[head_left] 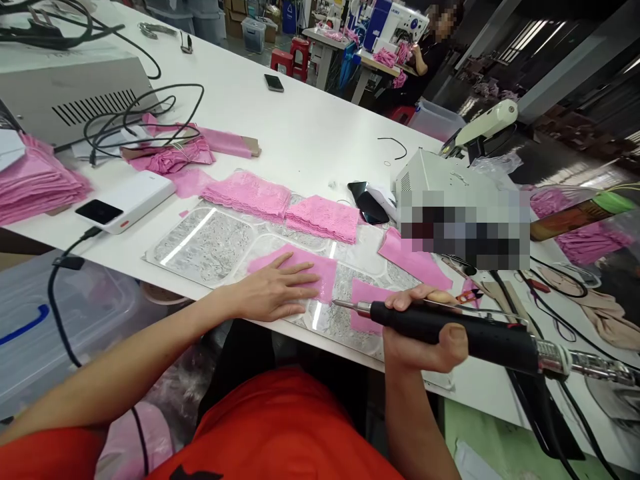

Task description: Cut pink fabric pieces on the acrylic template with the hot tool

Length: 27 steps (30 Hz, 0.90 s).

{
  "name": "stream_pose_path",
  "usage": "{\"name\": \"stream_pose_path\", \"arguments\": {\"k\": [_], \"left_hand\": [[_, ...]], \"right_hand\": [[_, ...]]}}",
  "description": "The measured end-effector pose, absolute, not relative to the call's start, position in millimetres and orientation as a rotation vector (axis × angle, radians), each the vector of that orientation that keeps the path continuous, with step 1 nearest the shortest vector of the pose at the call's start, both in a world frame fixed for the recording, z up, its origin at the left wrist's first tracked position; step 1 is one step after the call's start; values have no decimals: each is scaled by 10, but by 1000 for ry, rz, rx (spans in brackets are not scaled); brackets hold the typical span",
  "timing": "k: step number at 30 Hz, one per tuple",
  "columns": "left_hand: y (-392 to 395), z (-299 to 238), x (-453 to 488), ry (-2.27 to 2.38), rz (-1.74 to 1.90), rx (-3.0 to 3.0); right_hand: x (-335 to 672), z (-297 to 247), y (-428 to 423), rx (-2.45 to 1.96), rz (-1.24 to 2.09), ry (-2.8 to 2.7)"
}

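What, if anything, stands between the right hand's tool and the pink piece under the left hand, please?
Nothing visible does: the metal tip of the tool in the right hand is at the near right corner of the pink piece, and the left hand lies left of the tip. Contact is unclear.

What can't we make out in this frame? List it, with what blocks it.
All in the head view:
Pink cloth: partly covered by the left hand.
Right hand: some fingers hidden behind the black tool.
Tool tip: touching cloth or not, one angle can't settle.
Metal hose: far end cut off by right edge.
Grey box: front pixelated.
White device: display unreadable, too small.
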<state>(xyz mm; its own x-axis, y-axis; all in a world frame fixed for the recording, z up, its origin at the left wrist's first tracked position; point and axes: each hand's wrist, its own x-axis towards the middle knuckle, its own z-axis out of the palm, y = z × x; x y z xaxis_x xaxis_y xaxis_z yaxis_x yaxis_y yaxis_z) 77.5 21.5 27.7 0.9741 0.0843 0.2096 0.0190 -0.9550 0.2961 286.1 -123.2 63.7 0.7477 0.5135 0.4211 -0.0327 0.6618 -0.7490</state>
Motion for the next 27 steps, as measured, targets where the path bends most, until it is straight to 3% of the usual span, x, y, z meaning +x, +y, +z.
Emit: {"name": "stream_pose_path", "arguments": {"k": [22, 27], "left_hand": [[182, 258, 788, 55, 363, 2879], [270, 387, 650, 168, 573, 2850]], "right_hand": [[2855, 610, -1166, -843, 325, -762], [2846, 638, -1150, -860, 311, -751]]}}
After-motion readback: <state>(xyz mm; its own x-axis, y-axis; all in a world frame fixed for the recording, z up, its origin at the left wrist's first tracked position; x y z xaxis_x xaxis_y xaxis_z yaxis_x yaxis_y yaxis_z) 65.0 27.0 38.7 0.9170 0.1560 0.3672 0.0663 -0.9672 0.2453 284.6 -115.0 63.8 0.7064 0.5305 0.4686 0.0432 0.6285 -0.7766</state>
